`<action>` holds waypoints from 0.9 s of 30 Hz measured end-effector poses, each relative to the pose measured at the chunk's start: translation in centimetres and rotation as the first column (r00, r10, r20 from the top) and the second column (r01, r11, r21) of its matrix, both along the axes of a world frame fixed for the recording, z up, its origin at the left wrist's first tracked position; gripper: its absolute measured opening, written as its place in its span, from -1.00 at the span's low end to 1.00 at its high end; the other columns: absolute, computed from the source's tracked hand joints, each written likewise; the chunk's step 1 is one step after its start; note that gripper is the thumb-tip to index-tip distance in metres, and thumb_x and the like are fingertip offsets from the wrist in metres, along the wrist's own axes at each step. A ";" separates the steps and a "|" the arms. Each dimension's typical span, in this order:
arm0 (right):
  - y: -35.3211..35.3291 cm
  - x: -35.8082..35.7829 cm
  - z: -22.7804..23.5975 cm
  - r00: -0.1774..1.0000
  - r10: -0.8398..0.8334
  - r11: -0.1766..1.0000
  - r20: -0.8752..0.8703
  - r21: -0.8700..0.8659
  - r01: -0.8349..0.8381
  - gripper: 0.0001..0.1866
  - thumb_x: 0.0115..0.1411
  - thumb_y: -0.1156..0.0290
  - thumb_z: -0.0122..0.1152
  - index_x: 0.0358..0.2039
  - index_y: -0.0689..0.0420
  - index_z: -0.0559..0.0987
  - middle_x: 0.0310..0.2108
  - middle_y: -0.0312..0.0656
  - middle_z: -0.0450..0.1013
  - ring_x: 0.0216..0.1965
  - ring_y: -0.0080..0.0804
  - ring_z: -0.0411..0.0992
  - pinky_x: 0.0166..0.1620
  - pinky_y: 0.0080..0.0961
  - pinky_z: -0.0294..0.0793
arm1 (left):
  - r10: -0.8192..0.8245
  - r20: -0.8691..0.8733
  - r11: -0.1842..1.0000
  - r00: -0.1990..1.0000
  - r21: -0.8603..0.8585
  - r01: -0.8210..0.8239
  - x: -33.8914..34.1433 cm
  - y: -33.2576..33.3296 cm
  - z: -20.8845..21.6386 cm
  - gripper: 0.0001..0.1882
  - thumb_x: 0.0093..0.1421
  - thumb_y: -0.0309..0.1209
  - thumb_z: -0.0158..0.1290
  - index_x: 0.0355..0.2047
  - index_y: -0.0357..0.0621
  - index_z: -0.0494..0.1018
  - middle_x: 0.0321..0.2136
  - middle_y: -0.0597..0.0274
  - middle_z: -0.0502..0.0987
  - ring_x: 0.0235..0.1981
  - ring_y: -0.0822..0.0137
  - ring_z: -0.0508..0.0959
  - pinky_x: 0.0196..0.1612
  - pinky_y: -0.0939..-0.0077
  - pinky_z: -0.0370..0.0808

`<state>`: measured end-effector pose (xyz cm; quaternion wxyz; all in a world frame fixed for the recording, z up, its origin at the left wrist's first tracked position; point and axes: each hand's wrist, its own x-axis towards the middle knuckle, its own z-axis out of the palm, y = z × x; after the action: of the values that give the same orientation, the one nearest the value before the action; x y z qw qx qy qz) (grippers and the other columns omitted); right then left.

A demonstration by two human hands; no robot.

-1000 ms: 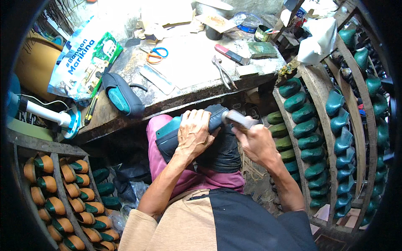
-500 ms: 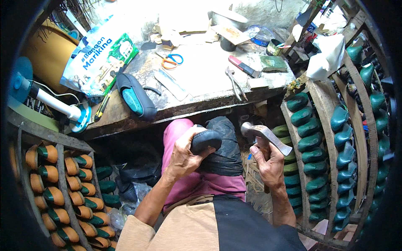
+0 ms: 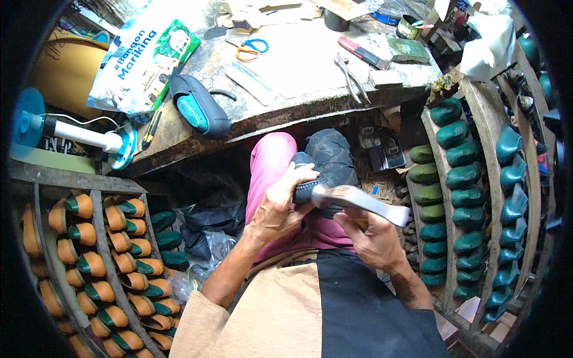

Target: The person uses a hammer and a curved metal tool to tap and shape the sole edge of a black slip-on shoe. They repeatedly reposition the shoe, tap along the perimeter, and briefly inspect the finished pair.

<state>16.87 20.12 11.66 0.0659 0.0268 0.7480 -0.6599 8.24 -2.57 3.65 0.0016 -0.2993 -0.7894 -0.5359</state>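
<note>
Bench (image 3: 304, 68): pretty cluttered, pliers (image 3: 342, 63) strewn on top
Shoe (image 3: 305, 188): dark, rounded, kinda ridged, clutched by left hand (image 3: 277, 206)
Hammer (image 3: 360, 201): shiny, gripped by right hand (image 3: 374, 240)

The worn workbench (image 3: 209, 65) carries a dark grey shoe with a teal insert (image 3: 200, 107). To the right of this shoe lie a flat pale strip (image 3: 252, 85), long-handled metal pliers (image 3: 343, 64), a red-and-black long tool (image 3: 355, 49) and, farthest, a rectangular green block (image 3: 409, 50). Beyond the shoe, rightward, are scissors with blue and orange handles (image 3: 245, 49). Below it, leftward, a wooden rack (image 3: 77, 179) holds tan shoes with green inserts (image 3: 85, 234).
</note>
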 end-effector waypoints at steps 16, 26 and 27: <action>5.7 -0.5 1.8 0.965 0.213 0.771 -0.154 0.633 -0.069 -0.75 0.47 0.48 0.41 0.10 0.26 0.76 -0.22 -0.05 0.76 -0.32 -0.15 0.72 -0.17 -0.24 0.67 | -0.025 -0.013 0.991 1.000 -0.129 0.023 0.7 3.0 -0.4 -0.38 0.27 -0.45 0.46 0.29 -0.18 0.48 0.22 -0.16 0.64 0.37 -0.24 0.58 0.57 -0.28 0.35; 1.6 -1.6 -2.8 0.997 -0.030 0.987 0.067 0.158 0.019 -0.58 0.48 0.59 0.32 0.32 0.32 0.63 0.08 0.02 0.73 0.13 -0.29 0.70 0.19 -0.34 0.65 | 0.031 0.025 1.000 0.999 -0.008 -0.030 0.2 0.3 -0.6 -0.38 0.21 -0.52 0.53 0.24 -0.23 0.53 0.17 -0.16 0.68 0.26 -0.18 0.69 0.37 0.05 0.59; 1.3 -1.6 -2.9 0.993 -0.012 0.990 0.117 0.142 -0.005 -0.57 0.48 0.61 0.32 0.33 0.34 0.61 0.11 -0.01 0.72 0.16 -0.33 0.68 0.22 -0.37 0.65 | 0.039 0.029 0.999 0.999 -0.002 -0.039 0.2 0.1 -0.7 -0.37 0.17 -0.52 0.55 0.22 -0.23 0.54 0.17 -0.15 0.69 0.27 -0.16 0.69 0.38 0.05 0.58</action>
<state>15.26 21.43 8.74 0.1066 0.0715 0.7879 -0.6023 8.43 -2.45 2.94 0.0005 -0.2758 -0.7955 -0.5395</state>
